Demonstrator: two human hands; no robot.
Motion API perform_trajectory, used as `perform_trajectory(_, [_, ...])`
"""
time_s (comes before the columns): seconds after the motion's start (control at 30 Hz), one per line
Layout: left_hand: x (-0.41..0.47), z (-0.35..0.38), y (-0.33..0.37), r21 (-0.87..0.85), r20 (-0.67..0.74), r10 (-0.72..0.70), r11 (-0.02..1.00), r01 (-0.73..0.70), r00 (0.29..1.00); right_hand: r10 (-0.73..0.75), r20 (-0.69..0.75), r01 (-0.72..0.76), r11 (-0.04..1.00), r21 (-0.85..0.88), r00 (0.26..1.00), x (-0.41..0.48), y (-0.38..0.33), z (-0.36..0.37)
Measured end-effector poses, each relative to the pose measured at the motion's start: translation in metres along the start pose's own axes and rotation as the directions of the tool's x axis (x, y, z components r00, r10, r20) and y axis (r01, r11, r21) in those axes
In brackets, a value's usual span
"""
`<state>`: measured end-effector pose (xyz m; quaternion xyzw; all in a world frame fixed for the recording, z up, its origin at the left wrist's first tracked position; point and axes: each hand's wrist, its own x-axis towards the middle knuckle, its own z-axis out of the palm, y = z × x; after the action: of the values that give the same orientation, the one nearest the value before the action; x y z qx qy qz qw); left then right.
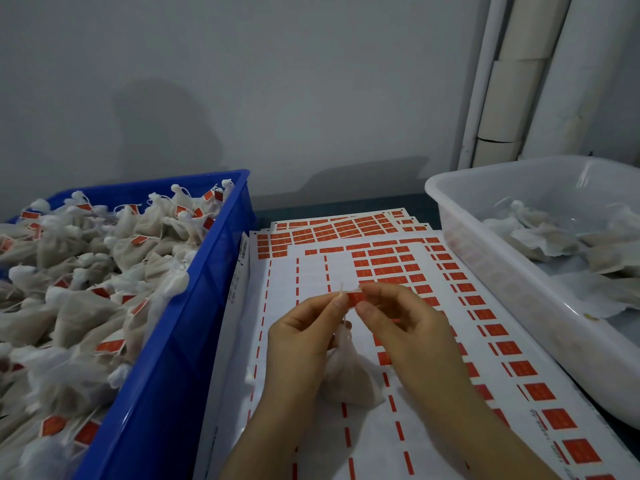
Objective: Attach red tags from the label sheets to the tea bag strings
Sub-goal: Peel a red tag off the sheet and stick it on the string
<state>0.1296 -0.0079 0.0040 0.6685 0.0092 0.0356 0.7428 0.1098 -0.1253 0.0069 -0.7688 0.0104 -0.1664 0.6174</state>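
Both hands meet over the top label sheet (311, 271). My left hand (304, 327) pinches a thin string whose end sticks up past its fingertips. A white tea bag (346, 375) hangs from that string below my palm and rests on the sheet. My right hand (398, 320) pinches a small red tag (355, 298) and holds it against the string. Red tags remain in columns on the right part of the sheet; the left columns are peeled.
A blue crate (194, 323) on the left is piled with tea bags carrying red tags. A white plastic tub (485, 258) on the right holds untagged tea bags. More label sheets (332, 226) lie fanned behind, against a grey wall.
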Motion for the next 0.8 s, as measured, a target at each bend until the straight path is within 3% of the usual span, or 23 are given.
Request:
perform_trajectory(0.4, [-0.0006,0.0014,0.0008,0.025,0.002,0.046,0.999,-0.046,0.999,-0.015,-0.076,0.014,1.0,-0.016,0.997,-0.0008,0.0023,-0.0012])
perform_trajectory(0.8, [-0.0015,0.0031,0.0016,0.11,0.064,0.132,0.984,-0.138,0.989,-0.053,-0.03,0.053,0.999,-0.005,0.998,-0.0033,0.0006,0.0001])
